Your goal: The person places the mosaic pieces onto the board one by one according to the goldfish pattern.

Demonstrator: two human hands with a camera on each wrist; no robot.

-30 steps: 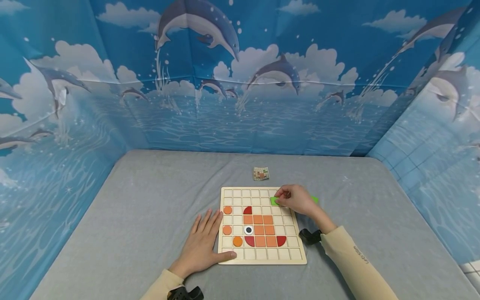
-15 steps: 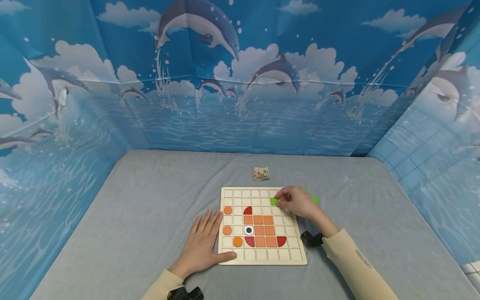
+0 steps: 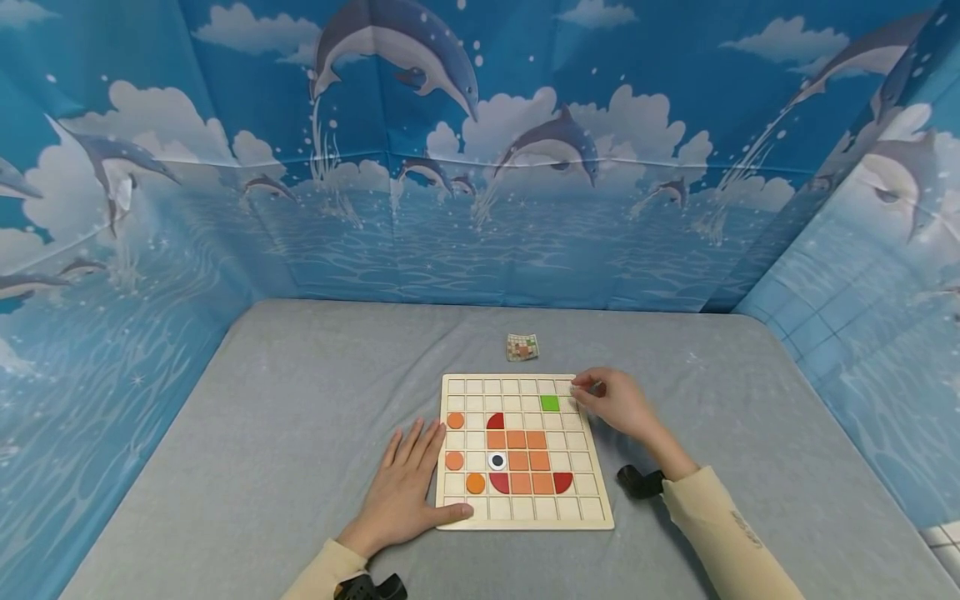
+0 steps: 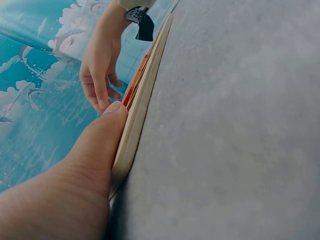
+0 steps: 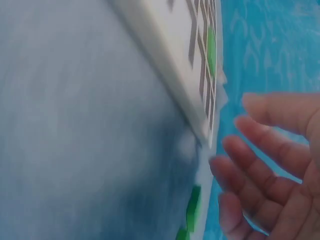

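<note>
A wooden grid board lies on the grey cloth. My left hand rests at its left edge with fingers spread, the thumb over the near left corner. At the board's far right corner hovers my right hand, fingers loosely bent. The right wrist view shows nothing between those fingers. A green square tile sits in a cell in the upper right of the board. Orange squares, dark red quarter-rounds, orange discs and a white eye disc fill other cells.
Green pieces lie on the cloth beside the board's far right corner, hidden behind the right hand in the head view. A small patterned card lies beyond the board. A dolphin-print curtain surrounds the table.
My right hand has let go of the green square tile, which stays in its cell, and has moved right to the board's edge. The left hand has not moved.
</note>
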